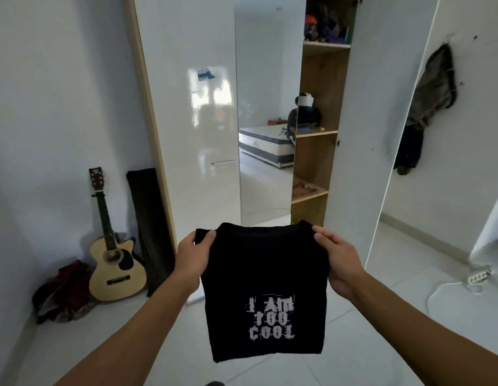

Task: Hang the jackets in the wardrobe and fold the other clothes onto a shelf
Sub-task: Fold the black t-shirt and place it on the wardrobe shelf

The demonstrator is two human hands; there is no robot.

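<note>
A black T-shirt (259,277) with pale lettering hangs folded narrow in front of me, above the white floor. My left hand (193,259) grips its upper left corner and my right hand (335,257) grips its upper right corner. Straight ahead stands the white wardrobe (186,121) with a mirror panel and one door (376,129) swung open. Inside, wooden shelves (316,133) show; the top one holds a heap of coloured clothes (327,23), and a lower one holds a brown item (303,189).
A guitar (114,252) leans in the left corner beside a dark rolled mat (146,224) and a pile of dark red clothes (64,293) on the floor. A dark garment (429,107) hangs on the right wall. A power strip (477,277) lies on the floor at right.
</note>
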